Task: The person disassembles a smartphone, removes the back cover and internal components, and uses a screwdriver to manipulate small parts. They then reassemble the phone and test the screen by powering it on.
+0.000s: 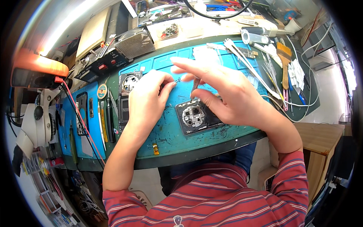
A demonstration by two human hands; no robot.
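Note:
My right hand is closed around a short, slim dark tool, its lower end pointing down at the top edge of an opened phone. My fingers hide most of the tool, so its kind does not show. The phone lies on a blue work mat, its round camera plate exposed and its right part under my right hand. Left of it, thumb and forefinger of my left hand are pinched together above the mat; whatever they hold is too small to make out. A second opened phone lies partly behind that hand.
Pens and slim tools lie left of the mat, beside an orange multimeter. A black power box stands behind. Tweezers, a brush and white cables lie to the right. A small gold piece is near the front edge.

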